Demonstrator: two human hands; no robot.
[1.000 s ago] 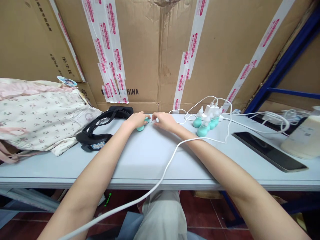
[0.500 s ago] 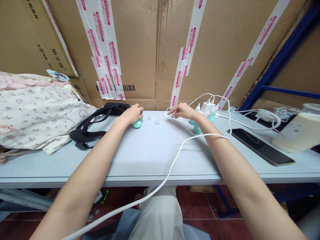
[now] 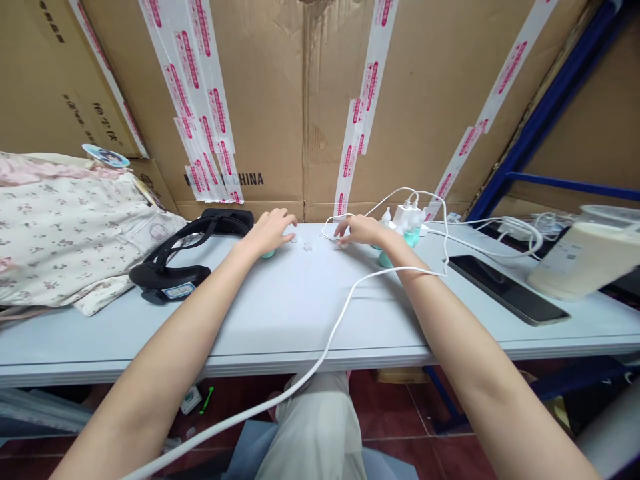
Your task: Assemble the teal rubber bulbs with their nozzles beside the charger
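My left hand [image 3: 273, 230] lies cupped over a small teal device [image 3: 269, 254] at the back of the pale table [image 3: 280, 313], fingers wrapped on it. My right hand [image 3: 357, 230] rests a little to the right with its fingers stretched flat, fingertips at a loop of white cable [image 3: 327, 230]. Two tiny clear parts [image 3: 307, 246] lie on the table between the hands. More teal devices [image 3: 386, 259] stand just beyond my right wrist beside a white charger [image 3: 403, 215].
A long white cable [image 3: 340, 320] runs over the front edge to my lap. A black headset [image 3: 175, 267] and a floral cloth bag [image 3: 60, 227] lie on the left. On the right are a dark phone [image 3: 505, 290] and a pale cup [image 3: 583, 257]. A taped cardboard wall [image 3: 280, 100] stands behind.
My right hand left the spot next to my left hand and moved right to the white cable loop. The small clear parts now lie uncovered between the hands. The view drifted slightly.
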